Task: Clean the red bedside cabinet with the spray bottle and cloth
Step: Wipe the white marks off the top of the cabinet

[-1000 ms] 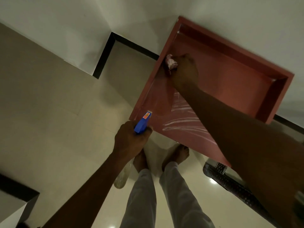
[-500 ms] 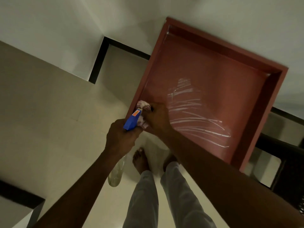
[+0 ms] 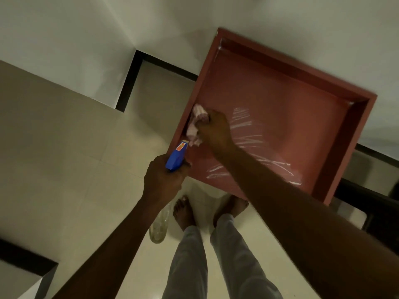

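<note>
The red bedside cabinet (image 3: 287,117) stands against the white wall, its top seen from above with raised rims at the back and right. White wet streaks cross its near half. My right hand (image 3: 216,130) grips a bunched pink-white cloth (image 3: 195,126) and holds it on the cabinet top beside the left edge. My left hand (image 3: 163,178) grips the spray bottle by its blue trigger head (image 3: 176,157), just off the cabinet's near left corner. The clear bottle body (image 3: 159,225) hangs down below that hand.
My bare feet (image 3: 183,212) stand on pale floor tiles right in front of the cabinet. A black skirting (image 3: 129,80) runs along the wall corner at the left. Dark furniture (image 3: 371,203) sits to the right of the cabinet, and a dark-edged block (image 3: 28,268) at the lower left.
My right hand drew the cloth from the far left corner down to the near edge, then back up along the left edge. The left hand with the bottle stayed near the front corner.
</note>
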{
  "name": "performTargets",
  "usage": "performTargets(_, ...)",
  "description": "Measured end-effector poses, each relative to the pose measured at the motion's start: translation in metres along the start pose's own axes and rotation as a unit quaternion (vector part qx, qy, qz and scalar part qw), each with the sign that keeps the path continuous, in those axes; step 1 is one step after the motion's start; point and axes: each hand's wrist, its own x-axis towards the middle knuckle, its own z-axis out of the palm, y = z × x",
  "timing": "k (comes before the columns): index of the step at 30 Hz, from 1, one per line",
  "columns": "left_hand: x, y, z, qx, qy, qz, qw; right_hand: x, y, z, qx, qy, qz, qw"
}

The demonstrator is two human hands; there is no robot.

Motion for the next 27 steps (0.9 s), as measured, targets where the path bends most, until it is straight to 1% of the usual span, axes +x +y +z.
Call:
performTargets(1, 0.003, 0.002, 0.000, 0.009, -0.003, 0.004, 1.000, -0.014, 0.010, 0.005, 0.009, -0.029, 0.017, 0.999)
performTargets(3, 0.008, 0.004, 0.001, 0.037, -0.006, 0.019, 0.999, -0.043, 0.027, 0.013, 0.065, -0.088, 0.066, 0.992)
performTargets(6, 0.011, 0.003, 0.000, 0.062, -0.008, 0.028, 0.998, -0.051, 0.030, 0.009, 0.150, -0.128, 0.109, 0.974)
performTargets(8, 0.012, 0.006, -0.001, 0.052, -0.014, 0.021, 0.998, -0.028, 0.023, 0.004, 0.159, -0.105, 0.117, 0.975)
performTargets(11, 0.014, 0.013, 0.001, 0.033, -0.010, 0.001, 0.999, 0.014, -0.001, -0.010, 0.211, -0.021, 0.129, 0.969)
performTargets(13, 0.016, 0.017, 0.003, 0.022, -0.006, -0.007, 1.000, 0.039, -0.026, -0.026, 0.237, 0.020, 0.095, 0.967)
performTargets(15, 0.019, 0.018, 0.005, 0.012, -0.004, -0.002, 1.000, 0.071, -0.053, -0.044, 0.250, 0.022, 0.045, 0.967)
performTargets(17, 0.020, 0.021, 0.007, 0.003, -0.009, 0.006, 1.000, 0.099, -0.076, -0.057, 0.226, 0.031, 0.009, 0.974)
performTargets(21, 0.025, 0.030, 0.008, -0.022, -0.009, 0.014, 1.000, 0.130, -0.083, -0.060, 0.122, 0.095, -0.003, 0.988)
performTargets(22, 0.026, 0.033, 0.008, -0.026, -0.010, 0.010, 1.000, 0.123, -0.079, -0.059, 0.105, 0.082, -0.011, 0.991)
performTargets(25, 0.033, 0.042, 0.009, -0.025, -0.005, 0.001, 1.000, 0.095, -0.059, -0.051, 0.138, 0.008, 0.007, 0.990)
performTargets(27, 0.037, 0.048, 0.010, -0.016, -0.004, 0.001, 1.000, 0.073, -0.040, -0.050, 0.117, -0.033, 0.020, 0.992)
